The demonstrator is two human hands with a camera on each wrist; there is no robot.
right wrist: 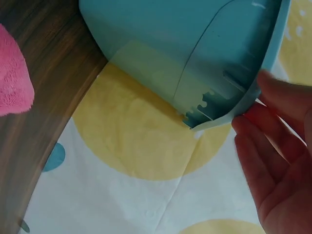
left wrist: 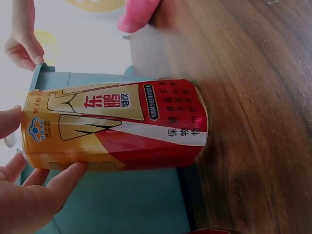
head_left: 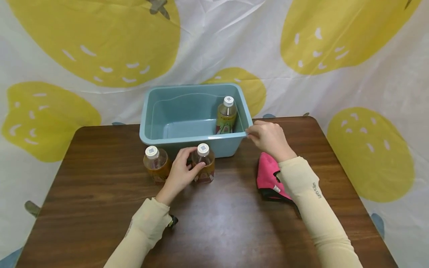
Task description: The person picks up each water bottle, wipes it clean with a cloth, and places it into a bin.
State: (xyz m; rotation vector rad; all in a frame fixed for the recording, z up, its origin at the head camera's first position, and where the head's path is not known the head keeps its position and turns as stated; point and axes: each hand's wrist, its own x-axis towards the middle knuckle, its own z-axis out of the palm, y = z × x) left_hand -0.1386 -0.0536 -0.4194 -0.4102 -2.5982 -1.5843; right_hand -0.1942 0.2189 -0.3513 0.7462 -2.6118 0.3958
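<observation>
My left hand (head_left: 182, 173) grips a drink bottle (head_left: 205, 167) with a white cap, thumb on one side and fingers on the other. Its red and gold label (left wrist: 122, 126) fills the left wrist view; whether the base touches the table I cannot tell. A second capped bottle (head_left: 156, 163) stands just left of that hand. Behind them is a blue-green plastic bin (head_left: 187, 141), with one bottle (head_left: 226, 118) upright in its right end. At the bin's right front corner, my right hand (head_left: 268, 137) pinches the rim (right wrist: 253, 90) between thumb and fingers.
A pink cloth item (head_left: 268, 173) with black edging lies on the brown wooden table (head_left: 228, 223), partly under the right forearm. A small dark object (head_left: 173, 221) shows beside the left sleeve. Behind the table hangs a white curtain (head_left: 214, 44) with yellow fruit print.
</observation>
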